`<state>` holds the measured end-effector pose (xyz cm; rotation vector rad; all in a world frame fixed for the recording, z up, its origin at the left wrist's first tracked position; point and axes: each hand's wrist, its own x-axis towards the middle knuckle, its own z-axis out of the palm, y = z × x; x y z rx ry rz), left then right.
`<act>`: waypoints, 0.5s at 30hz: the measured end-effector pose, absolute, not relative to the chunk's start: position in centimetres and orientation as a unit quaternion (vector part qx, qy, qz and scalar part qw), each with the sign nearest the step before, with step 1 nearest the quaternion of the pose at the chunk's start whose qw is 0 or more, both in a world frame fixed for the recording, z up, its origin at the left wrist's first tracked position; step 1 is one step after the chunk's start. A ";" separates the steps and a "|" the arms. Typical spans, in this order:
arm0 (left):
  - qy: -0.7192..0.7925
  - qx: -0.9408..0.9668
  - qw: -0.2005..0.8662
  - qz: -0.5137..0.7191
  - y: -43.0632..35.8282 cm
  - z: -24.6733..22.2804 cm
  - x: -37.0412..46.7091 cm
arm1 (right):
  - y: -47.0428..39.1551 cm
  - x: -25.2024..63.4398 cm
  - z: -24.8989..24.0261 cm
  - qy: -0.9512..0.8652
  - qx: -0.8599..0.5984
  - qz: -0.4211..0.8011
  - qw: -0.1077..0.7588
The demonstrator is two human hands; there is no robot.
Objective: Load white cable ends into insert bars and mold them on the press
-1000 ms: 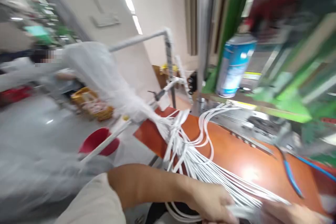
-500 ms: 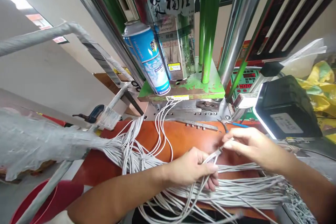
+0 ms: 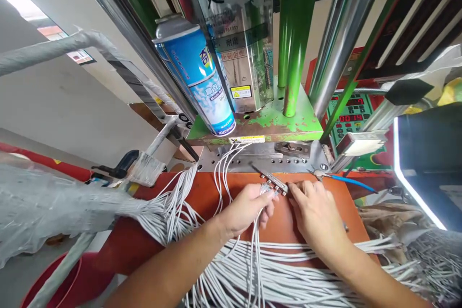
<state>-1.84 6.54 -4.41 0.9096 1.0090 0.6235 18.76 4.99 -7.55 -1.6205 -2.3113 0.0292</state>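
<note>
My left hand (image 3: 254, 207) is closed on a few white cables (image 3: 255, 255), with their ends beside a slim metal bar (image 3: 274, 183) that carries several small fittings. The fingers of my right hand (image 3: 312, 207) grip the right end of that bar, which lies at a slant over the orange-brown work surface (image 3: 202, 192). A large spread of white cables (image 3: 288, 264) runs below both hands. Other white cables (image 3: 224, 168) lead up to the machine's metal base. Exactly how the cable ends meet the bar's fittings is too small to tell.
A blue spray can (image 3: 202, 77) stands on the green press plate (image 3: 299, 127). Blue-handled pliers (image 3: 346, 182) lie to the right. A black-bodied lamp (image 3: 429, 154) and a red-digit control panel (image 3: 352, 115) are on the right. A red bucket (image 3: 86, 269) stands lower left.
My right hand has left the cable ends and taken hold of the metal bar, now turned at a slant. My left hand has moved left and up with its cables. The view has shifted slightly.
</note>
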 end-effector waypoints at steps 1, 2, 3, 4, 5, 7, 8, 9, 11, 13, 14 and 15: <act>0.463 0.423 0.729 0.276 6.6 -4.6 -1.9 | 4.9 18.8 -7.6 -0.813 -0.561 0.015 0.156; 0.465 0.428 0.728 0.266 6.6 -4.7 -1.8 | 4.8 19.0 -7.5 -0.814 -0.555 0.032 0.169; 0.466 0.432 0.730 0.252 6.6 -4.7 -1.8 | 4.6 19.2 -7.5 -0.810 -0.550 0.058 0.194; 0.466 0.436 0.732 0.239 6.6 -4.7 -1.7 | 4.5 19.5 -7.4 -0.801 -0.549 0.087 0.224; 0.467 0.443 0.731 0.227 6.6 -4.7 -1.6 | 4.4 19.7 -7.4 -0.788 -0.549 0.116 0.252; 0.468 0.459 0.726 0.208 6.6 -4.4 -1.5 | 4.2 19.9 -7.4 -0.772 -0.547 0.155 0.284; 0.469 0.467 0.721 0.202 6.6 -4.3 -1.5 | 4.1 19.8 -7.4 -0.774 -0.542 0.160 0.285; 0.471 0.474 0.717 0.198 6.5 -4.2 -1.5 | 4.0 19.7 -7.5 -0.783 -0.534 0.157 0.280; 0.477 0.480 0.711 0.195 6.5 -4.0 -1.4 | 3.9 19.4 -7.6 -0.802 -0.516 0.142 0.267; 0.480 0.486 0.705 0.193 6.5 -3.8 -1.3 | 3.9 19.1 -7.7 -0.811 -0.506 0.136 0.261; 0.482 0.489 0.702 0.192 6.5 -3.8 -1.3 | 4.0 19.1 -7.7 -0.811 -0.504 0.140 0.261; 0.485 0.490 0.699 0.190 6.5 -3.8 -1.2 | 4.1 19.1 -7.7 -0.808 -0.505 0.147 0.265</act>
